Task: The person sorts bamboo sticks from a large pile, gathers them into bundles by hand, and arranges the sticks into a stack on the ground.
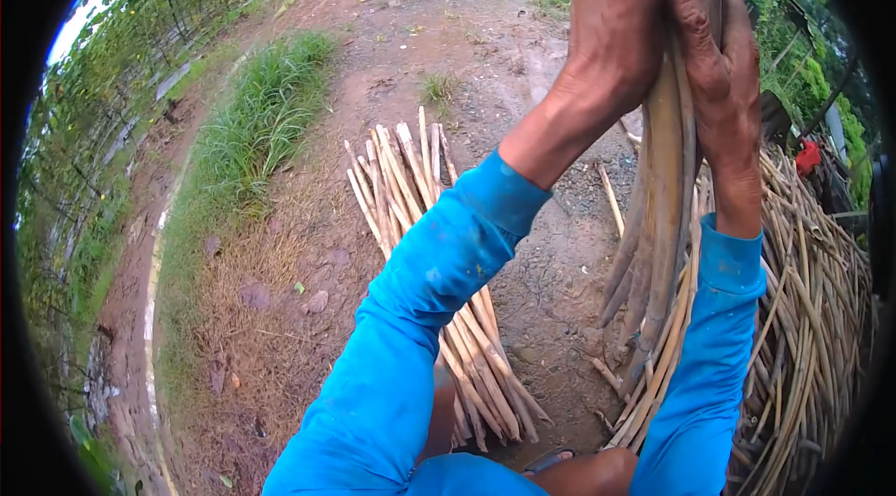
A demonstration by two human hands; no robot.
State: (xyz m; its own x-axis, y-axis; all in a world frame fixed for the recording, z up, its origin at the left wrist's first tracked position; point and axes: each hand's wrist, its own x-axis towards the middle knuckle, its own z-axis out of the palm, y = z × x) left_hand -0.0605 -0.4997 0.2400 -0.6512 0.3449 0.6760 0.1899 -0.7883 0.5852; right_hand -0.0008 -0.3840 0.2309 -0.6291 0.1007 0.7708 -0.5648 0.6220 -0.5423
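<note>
Outdoors on a dirt and gravel track (551,309), with a tall clump of grass (280,104) over to the left and a leafy plot past that. No surface to work on, just the ground.

The main thing, a bunch of thick brown poles (665,169), is up in front of the person, standing roughly upright and leaning a little. The left hand (621,15) and right hand (721,76) are both clasped round it high up, so the grip is on the poles from either side. Left fingertips are out of sight. Can't tell if the lower ends touch the dirt.

Progress-wise? I'd call it partway, tbh. One batch of pale sticks (476,361) is already laid out together in the middle, ends kinda uneven, and I don't see any tie on it. The bunch in hand is gathered but not set down yet. And there's a huge heap of sticks (807,309) on the right, so I'd guess plenty is left.
</note>
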